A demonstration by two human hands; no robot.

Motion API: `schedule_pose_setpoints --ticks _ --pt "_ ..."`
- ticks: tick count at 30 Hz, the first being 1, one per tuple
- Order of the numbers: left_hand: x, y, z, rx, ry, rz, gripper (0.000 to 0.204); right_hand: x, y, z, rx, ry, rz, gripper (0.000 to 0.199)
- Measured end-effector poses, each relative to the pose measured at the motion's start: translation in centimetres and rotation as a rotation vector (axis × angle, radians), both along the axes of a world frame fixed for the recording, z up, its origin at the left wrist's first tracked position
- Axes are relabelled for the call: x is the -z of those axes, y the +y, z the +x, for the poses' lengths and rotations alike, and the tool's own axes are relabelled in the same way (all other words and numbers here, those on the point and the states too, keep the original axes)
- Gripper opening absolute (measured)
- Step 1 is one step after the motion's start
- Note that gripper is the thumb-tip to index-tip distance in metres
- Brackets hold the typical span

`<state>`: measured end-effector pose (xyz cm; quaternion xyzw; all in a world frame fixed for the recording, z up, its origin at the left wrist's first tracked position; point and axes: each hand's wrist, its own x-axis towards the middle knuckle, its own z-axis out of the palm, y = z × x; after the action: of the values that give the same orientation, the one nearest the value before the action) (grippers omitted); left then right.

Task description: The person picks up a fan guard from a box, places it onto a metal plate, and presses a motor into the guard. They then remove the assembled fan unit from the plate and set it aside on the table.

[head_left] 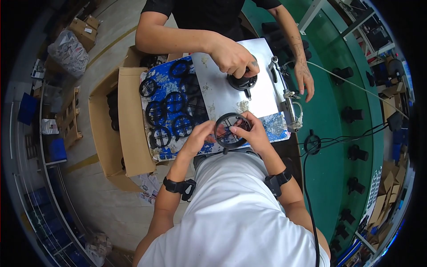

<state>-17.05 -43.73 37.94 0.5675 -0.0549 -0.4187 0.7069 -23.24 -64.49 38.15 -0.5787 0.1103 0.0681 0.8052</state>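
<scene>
In front of my white shirt, my right hand (255,134) grips a round black plastic ring frame (218,139) with thin spokes inside. The thumb lies across its opening and the other fingers are around the right rim. At the left rim is my left hand (199,138), its fingers bent against the ring and partly hidden by it. Several similar black ring frames (174,102) lie on the worn blue board (171,67) to the left. Across the metal plate (213,84), another person's hand (232,57) presses on a black round part (243,82).
A metal clamp fixture (289,107) stands at the plate's right edge. Open cardboard boxes (133,133) adjoin the board on the left. On the green bench (327,178) at right are several black parts (353,115) and trailing cables (347,139). The other person's second hand (304,80) hangs beside the fixture.
</scene>
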Motion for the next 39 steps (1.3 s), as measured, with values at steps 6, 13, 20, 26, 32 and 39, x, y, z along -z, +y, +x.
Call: schedule_pose_setpoints --ticks 6,13,20,26,32,39 --pt "-0.9 -1.3 0.2 0.102 -0.115 0.044 0.023 -0.4 0.6 0.1 -0.123 0.03 -0.058 0.026" --pt "-1.1 -2.9 0.7 -0.037 -0.231 -0.028 0.018 -0.8 0.6 -0.2 0.002 0.124 0.259 0.028" --pt "-1.4 -4.0 1.6 0.069 -0.213 -0.174 0.042 -1.1 0.0 0.1 0.072 0.09 0.123 0.032" --pt "-2.4 -5.2 2.4 0.027 -0.279 -0.091 0.049 -1.9 -0.4 1.0 0.044 0.01 0.078 0.035" --pt "0.4 -8.5 6.6 0.047 -0.772 0.174 0.047 1.9 -2.5 4.1 0.258 -0.106 -0.516 0.031" --pt "-0.3 -12.6 10.2 -0.129 -0.988 0.463 0.047 0.2 -4.6 10.2 0.419 -0.167 -0.844 0.041"
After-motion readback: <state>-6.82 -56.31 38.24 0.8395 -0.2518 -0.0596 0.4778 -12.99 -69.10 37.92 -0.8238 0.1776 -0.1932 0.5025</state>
